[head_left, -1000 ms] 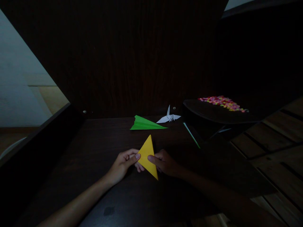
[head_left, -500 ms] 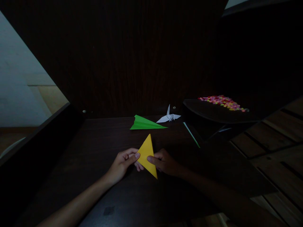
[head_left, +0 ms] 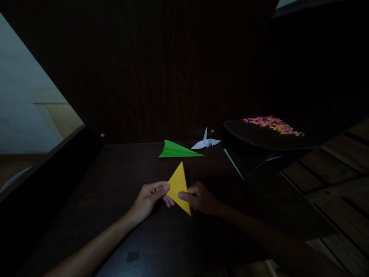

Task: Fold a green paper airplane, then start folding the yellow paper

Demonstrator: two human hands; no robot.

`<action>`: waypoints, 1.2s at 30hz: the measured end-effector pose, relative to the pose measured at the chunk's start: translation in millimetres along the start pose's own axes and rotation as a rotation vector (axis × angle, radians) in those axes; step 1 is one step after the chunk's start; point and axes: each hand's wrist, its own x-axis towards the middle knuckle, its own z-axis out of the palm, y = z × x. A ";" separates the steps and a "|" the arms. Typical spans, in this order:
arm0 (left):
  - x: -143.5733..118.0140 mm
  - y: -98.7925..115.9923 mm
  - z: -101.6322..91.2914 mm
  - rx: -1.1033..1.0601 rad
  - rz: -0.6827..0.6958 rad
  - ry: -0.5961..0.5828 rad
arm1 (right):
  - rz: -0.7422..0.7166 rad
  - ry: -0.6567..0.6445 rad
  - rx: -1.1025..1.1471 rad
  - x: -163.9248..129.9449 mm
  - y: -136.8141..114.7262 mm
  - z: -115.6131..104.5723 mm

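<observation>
You had the yellow paper triangle (head_left: 178,187) pinched from both sides, low over the dark wooden table (head_left: 115,181), roughly in the middle of it and close to your body. Your left hand (head_left: 148,199) gripped the left edge, thumb on top and fingers curled under, so those fingers were clamped on the paper. Your right hand (head_left: 200,198) did the same on the right edge, thumb pressed onto the yellow face and the other fingers tucked behind it. The triangle stood tilted, its long point aimed away from you and its lower tip pointing back toward your right wrist.

Further back on the table lay a green paper plane (head_left: 176,150), flat, nose to the right, well apart from your hands. Just beside it to the right sat a small white paper crane (head_left: 206,142). A thin green strip (head_left: 233,164) ran diagonally near the table's right edge. Off to the right, a dark tray (head_left: 259,138) carried a heap of tiny colourful pieces (head_left: 271,124); it was too dim to tell what they were.
</observation>
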 end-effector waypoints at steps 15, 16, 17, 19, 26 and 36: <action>-1.2 1.5 0.8 -0.027 -0.001 0.051 | 0.044 -0.026 0.044 -0.1 -2.0 1.6; -1.0 1.5 0.8 -0.037 0.001 0.060 | 0.054 -0.038 0.053 -0.1 -2.2 1.8; -0.9 1.4 0.8 -0.044 0.003 0.068 | 0.064 -0.048 0.060 -0.1 -2.4 1.9; -0.6 1.4 0.9 -0.049 0.006 0.077 | 0.078 -0.058 0.068 -0.1 -3.2 1.8; 0.2 -0.2 0.0 -0.043 0.007 0.072 | 0.088 -0.029 0.053 -0.7 -2.4 1.6; -0.3 1.0 0.1 -0.021 0.012 0.081 | 0.099 -0.001 0.041 -0.6 -7.4 2.3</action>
